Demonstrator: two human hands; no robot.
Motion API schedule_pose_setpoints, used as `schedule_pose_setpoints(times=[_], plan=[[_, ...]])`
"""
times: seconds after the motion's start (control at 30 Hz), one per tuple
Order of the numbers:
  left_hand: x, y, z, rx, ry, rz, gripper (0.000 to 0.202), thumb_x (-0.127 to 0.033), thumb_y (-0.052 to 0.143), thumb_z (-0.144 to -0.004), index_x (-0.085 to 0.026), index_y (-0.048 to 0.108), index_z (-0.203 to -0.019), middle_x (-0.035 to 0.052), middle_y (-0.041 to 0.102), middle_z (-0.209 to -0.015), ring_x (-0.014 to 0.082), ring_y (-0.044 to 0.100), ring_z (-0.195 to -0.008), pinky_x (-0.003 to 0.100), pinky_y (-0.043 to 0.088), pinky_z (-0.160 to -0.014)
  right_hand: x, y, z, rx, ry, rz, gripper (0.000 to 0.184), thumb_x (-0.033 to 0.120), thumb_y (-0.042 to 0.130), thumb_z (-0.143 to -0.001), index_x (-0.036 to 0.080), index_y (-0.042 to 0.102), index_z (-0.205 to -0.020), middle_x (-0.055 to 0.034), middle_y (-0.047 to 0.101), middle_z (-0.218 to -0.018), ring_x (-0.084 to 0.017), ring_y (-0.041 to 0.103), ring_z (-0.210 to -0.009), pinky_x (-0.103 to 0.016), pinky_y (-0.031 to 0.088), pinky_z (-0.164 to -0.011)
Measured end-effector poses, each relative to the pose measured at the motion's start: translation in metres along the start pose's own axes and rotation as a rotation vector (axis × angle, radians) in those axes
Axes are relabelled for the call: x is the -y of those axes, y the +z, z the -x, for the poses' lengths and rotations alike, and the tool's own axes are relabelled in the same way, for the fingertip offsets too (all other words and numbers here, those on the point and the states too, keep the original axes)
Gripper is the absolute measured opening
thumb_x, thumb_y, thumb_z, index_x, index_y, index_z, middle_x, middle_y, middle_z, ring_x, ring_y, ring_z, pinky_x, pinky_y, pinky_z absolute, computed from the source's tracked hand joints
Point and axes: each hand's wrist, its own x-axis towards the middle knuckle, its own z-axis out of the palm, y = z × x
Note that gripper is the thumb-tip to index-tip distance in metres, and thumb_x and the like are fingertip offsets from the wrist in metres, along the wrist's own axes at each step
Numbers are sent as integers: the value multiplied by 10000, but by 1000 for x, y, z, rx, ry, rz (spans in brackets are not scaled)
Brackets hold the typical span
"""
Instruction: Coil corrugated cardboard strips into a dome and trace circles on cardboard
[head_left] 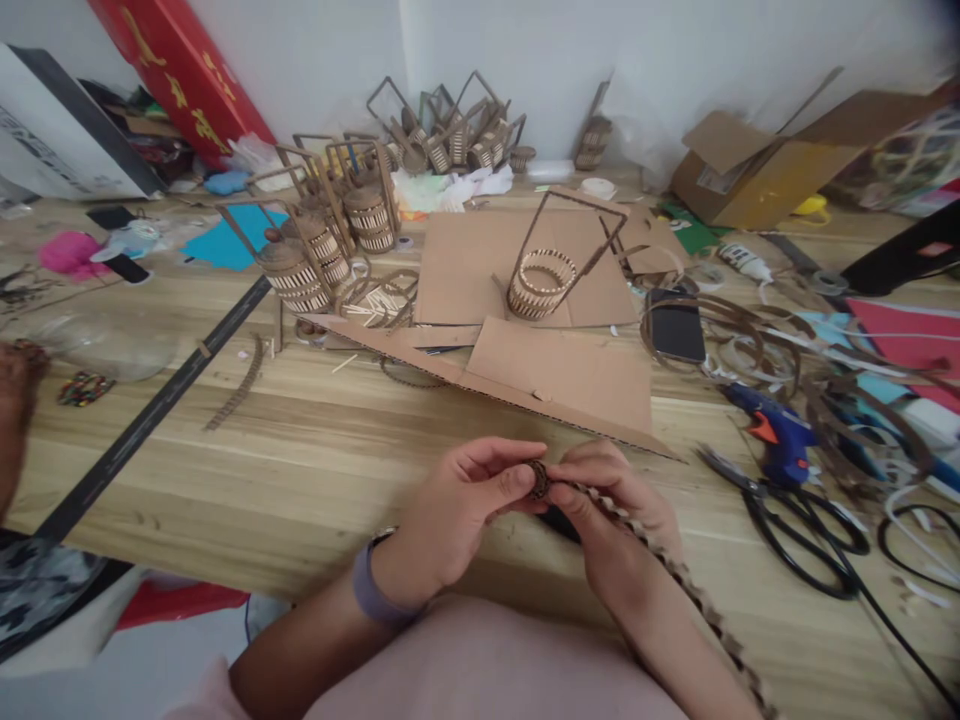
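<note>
Near the table's front edge, my left hand [465, 505] pinches a small tight coil [538, 482] of brown corrugated cardboard strip between thumb and fingers. My right hand [619, 505] is closed on the same corrugated cardboard strip [679, 572] just right of the coil. From there the strip's loose length runs over my right wrist and down to the lower right. Just beyond my hands lies a folded cardboard sheet [562, 380]. Behind it stands a small basket [541, 285] with a tall square handle, on another flat cardboard piece [457, 270].
Black-handled scissors [795, 530] and a blue glue gun [776, 430] lie at right, beside a phone [675, 325] and tangled brown strips. Finished lidded baskets [296, 275] stand at left behind a black strip [157, 405]. Another person's arm [15, 420] rests at the far left.
</note>
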Motion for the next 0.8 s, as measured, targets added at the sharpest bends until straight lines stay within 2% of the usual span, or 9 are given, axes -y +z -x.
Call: schedule_pose_setpoints(times=[0.1,0.23,0.33,0.5,0.63,0.73,0.8], plan=[[-4,2,-4,-19,-48,79,334,-300,945,-588,-170,779,-848,3,732,-767,123,663,-722,266,545,-730,-2,-3,3,20,-41,32,111,205,764,-818,315,765,-839,13,610,-764,-141,591,-693,-248,474,-546],[-7,-1,-12,-14,4,99,401,-268,949,-585,-163,717,-894,-15,719,-717,113,661,-691,240,518,-700,-2,-7,13,76,-72,52,127,188,770,-805,314,765,-825,5,611,-750,-152,606,-667,-269,492,-542],[-6,-3,-14,-15,1,77,406,-295,955,-577,-153,673,-833,-11,711,-707,118,656,-677,248,511,-698,-1,-11,16,98,-86,91,142,179,741,-830,318,770,-840,-9,619,-743,-165,615,-660,-282,499,-532],[-3,-4,-11,41,1,-55,374,-360,938,-601,-144,696,-786,-9,689,-667,118,625,-636,265,497,-688,-8,-17,9,98,-87,42,114,222,763,-821,328,779,-859,-14,629,-734,-178,616,-672,-300,516,-548],[-3,-6,-7,85,66,-204,318,-376,906,-648,-162,713,-783,-13,691,-704,120,624,-669,270,506,-715,-17,-12,7,40,70,-121,31,339,804,-785,323,781,-799,-7,624,-726,-166,595,-662,-279,497,-527],[-6,-8,-4,93,133,-317,225,-311,872,-689,-173,719,-779,6,718,-788,138,644,-742,268,513,-736,-18,-6,9,-5,208,-178,146,387,851,-717,315,767,-812,19,640,-710,-141,593,-638,-248,498,-528],[-8,-9,-2,100,188,-420,131,-250,826,-735,-182,722,-777,18,732,-829,150,659,-780,262,511,-738,-14,-4,9,-14,269,-166,166,364,862,-696,288,746,-786,38,646,-642,-121,575,-544,-225,485,-471]])
